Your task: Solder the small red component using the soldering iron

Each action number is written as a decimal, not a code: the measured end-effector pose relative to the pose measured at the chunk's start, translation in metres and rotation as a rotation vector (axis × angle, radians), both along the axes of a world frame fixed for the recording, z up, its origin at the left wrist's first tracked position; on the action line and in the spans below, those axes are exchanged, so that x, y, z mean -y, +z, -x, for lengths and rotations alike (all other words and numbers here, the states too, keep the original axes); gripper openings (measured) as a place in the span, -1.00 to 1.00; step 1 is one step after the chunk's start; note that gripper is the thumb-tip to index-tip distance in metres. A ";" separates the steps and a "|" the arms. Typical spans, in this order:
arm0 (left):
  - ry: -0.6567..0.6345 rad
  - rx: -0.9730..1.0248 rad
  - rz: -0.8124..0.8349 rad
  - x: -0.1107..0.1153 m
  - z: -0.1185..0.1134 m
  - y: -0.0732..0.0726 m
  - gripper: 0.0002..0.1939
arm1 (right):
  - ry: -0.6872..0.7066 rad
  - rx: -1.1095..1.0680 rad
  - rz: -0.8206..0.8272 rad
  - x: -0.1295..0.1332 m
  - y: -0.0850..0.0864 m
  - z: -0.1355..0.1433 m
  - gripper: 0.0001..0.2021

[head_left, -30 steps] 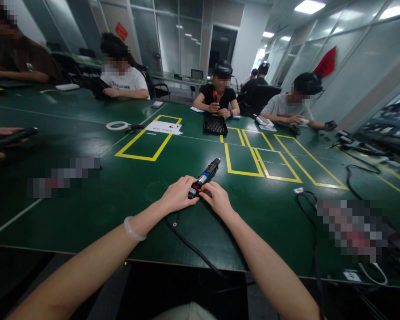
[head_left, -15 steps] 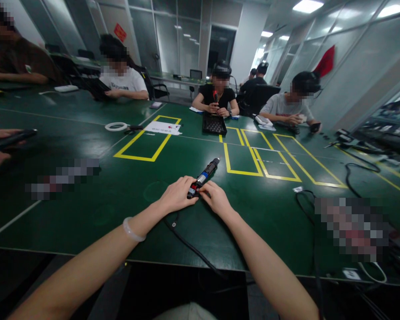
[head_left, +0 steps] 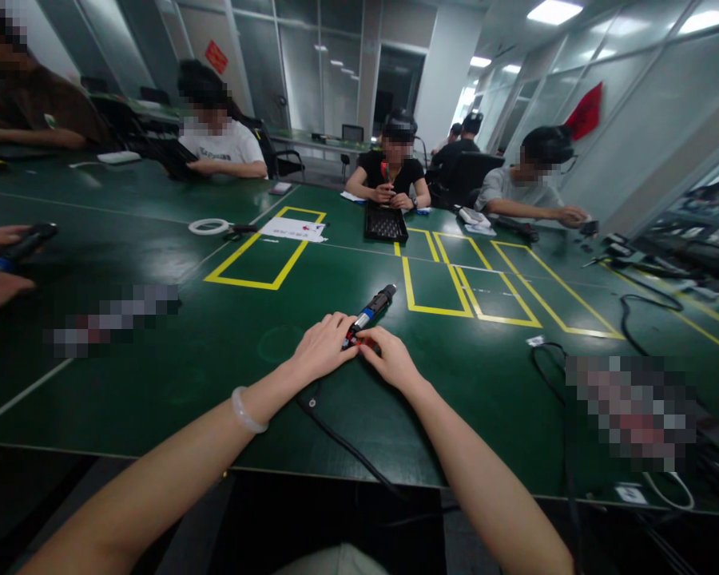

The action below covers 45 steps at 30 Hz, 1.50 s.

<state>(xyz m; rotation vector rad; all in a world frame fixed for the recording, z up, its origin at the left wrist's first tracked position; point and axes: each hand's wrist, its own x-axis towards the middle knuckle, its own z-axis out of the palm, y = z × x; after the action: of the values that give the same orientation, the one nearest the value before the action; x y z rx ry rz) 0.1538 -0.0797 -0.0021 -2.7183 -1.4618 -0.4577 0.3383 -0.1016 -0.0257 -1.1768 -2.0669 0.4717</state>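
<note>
An electric screwdriver (head_left: 368, 313) lies on the green table, its tip pointing away to the right. Part of its casing is off, so a silver and blue inner section shows. My left hand (head_left: 323, 343) is closed over the rear end of the tool and hides much of it. From the other side, my right hand (head_left: 389, 356) has thumb and fingers pinched together at that same rear end. A little red shows by those fingertips, but what they pinch is too small to make out. A black cable (head_left: 347, 443) runs from beneath my left hand to the table's front edge.
Yellow tape outlines (head_left: 437, 310) mark the table ahead. Beyond them, a co-worker sits behind a black tray (head_left: 386, 224). A white sheet (head_left: 292, 229) and a coiled white cable (head_left: 208, 228) lie at the left. Black cables (head_left: 551, 371) trail on the right. A neighbour's hand (head_left: 5, 291) is at far left.
My left hand has shifted slightly right and up, covering more of the tool's rear end. My right fingers have moved slightly at the red part. The tool's front stays put.
</note>
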 end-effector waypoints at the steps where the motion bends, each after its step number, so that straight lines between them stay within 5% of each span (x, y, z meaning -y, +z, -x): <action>1: -0.001 -0.002 -0.004 -0.002 0.001 0.000 -0.50 | 0.002 -0.007 0.008 0.000 0.000 0.000 -0.77; 10: 0.188 -0.053 -0.015 -0.040 0.033 -0.002 -0.42 | 0.002 -0.009 0.043 -0.002 -0.004 -0.007 -0.84; 18: 0.479 -0.059 0.036 -0.085 0.097 -0.004 -0.36 | 0.002 -0.006 0.051 -0.002 -0.003 -0.006 -0.86; 28: 0.640 0.020 -0.005 -0.108 0.167 -0.008 -0.41 | -0.001 0.009 0.042 -0.002 -0.003 -0.007 -0.86; 36: 0.688 0.135 -0.038 -0.103 0.173 -0.008 -0.50 | 0.003 0.007 0.050 -0.003 -0.005 -0.007 -0.86; 45: 0.723 0.005 -0.074 -0.094 0.161 -0.003 -0.64 | 0.015 0.012 0.052 -0.003 -0.004 -0.007 -0.87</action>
<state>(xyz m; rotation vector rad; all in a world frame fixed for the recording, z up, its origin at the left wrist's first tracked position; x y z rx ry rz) -0.0067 0.0146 -0.0055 -1.9246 -2.1994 -0.4529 0.3455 -0.0987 -0.0292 -1.1970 -2.0863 0.5296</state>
